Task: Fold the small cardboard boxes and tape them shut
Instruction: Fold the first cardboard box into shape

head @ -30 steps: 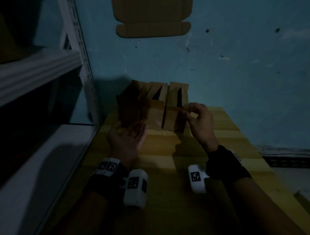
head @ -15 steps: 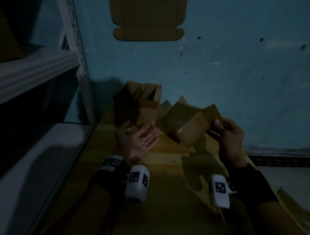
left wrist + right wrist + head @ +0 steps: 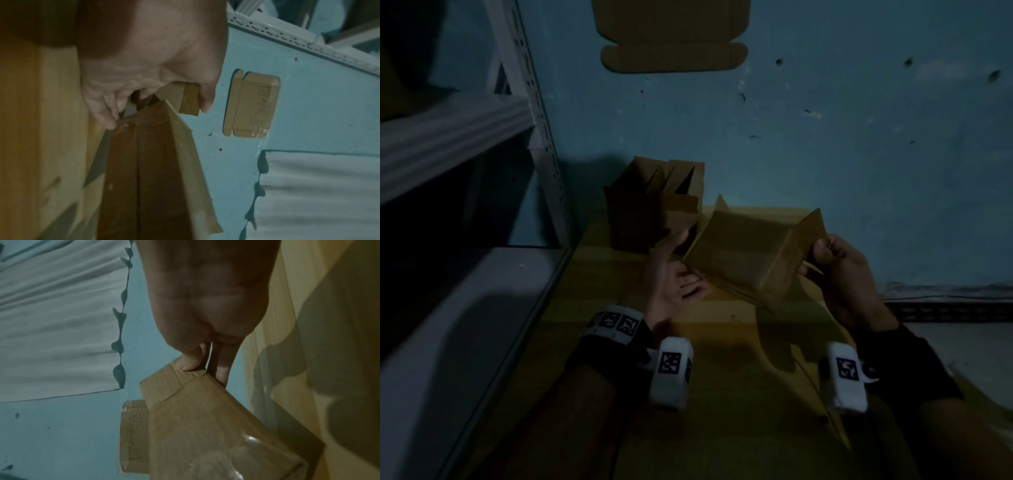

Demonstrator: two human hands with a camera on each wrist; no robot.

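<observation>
The cardboard box (image 3: 748,255) hangs tilted above the table (image 3: 722,428). My right hand (image 3: 840,267) pinches its flap, thumb and fingers (image 3: 193,360) closed on the cardboard. My left hand (image 3: 674,274) cups its other end, fingers half curled. Beyond the left fingers more folded boxes (image 3: 654,205) stand against the wall.
</observation>
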